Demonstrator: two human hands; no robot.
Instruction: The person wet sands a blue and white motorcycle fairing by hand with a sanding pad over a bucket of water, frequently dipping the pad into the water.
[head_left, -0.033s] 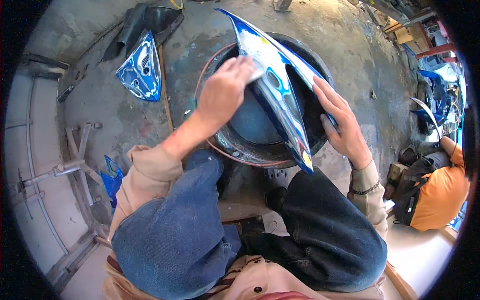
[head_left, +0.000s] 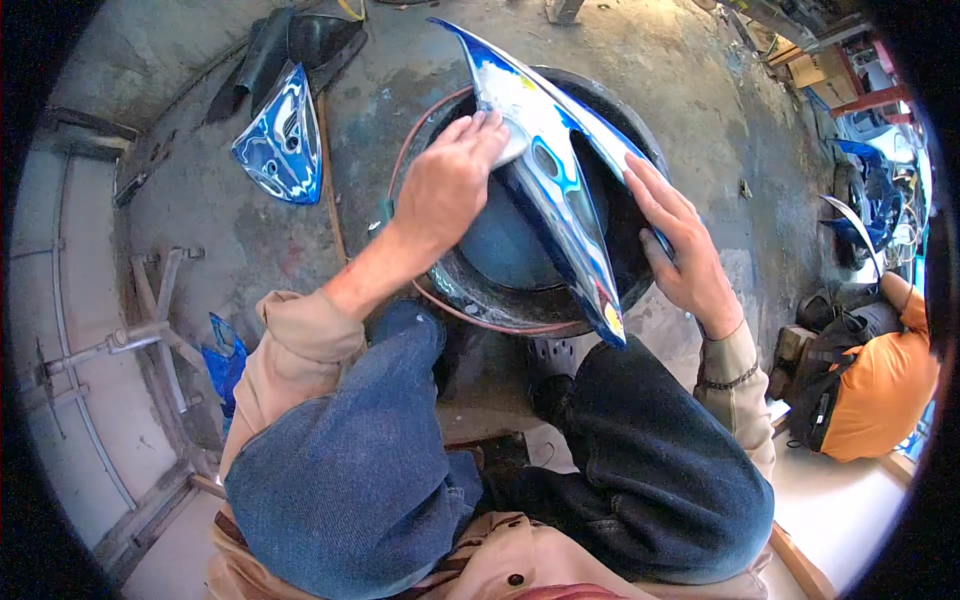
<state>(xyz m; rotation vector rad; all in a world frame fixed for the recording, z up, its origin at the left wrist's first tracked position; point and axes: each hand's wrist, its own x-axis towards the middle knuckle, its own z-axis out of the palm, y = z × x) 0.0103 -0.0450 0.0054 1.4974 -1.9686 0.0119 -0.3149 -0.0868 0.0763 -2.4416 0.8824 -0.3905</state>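
Note:
A glossy blue and white motorcycle body panel [head_left: 560, 172], long and pointed at both ends, lies slantwise across a round black tub [head_left: 470, 285]. My left hand [head_left: 447, 180] pinches a flat, pale, round-edged pad [head_left: 514, 143] against the panel's left side, towards its far end. The fingers cover much of the pad, so its exact kind is hard to tell. On the opposite side my right hand [head_left: 686, 243] grips the panel's right edge, fingers along the top and thumb lower down. Bluish-grey liquid [head_left: 508, 245] shows inside the tub.
Another blue and white panel [head_left: 280, 140] lies on the floor at the left, beside a black plastic part [head_left: 300, 40]. Metal pipe framing [head_left: 110, 342] stands at far left. A person in orange [head_left: 880, 385] sits at the right, near blue vehicle parts [head_left: 870, 200].
My left hand and the pad have shifted very slightly along the panel and look less blurred. My right hand and the panel hold almost the same place.

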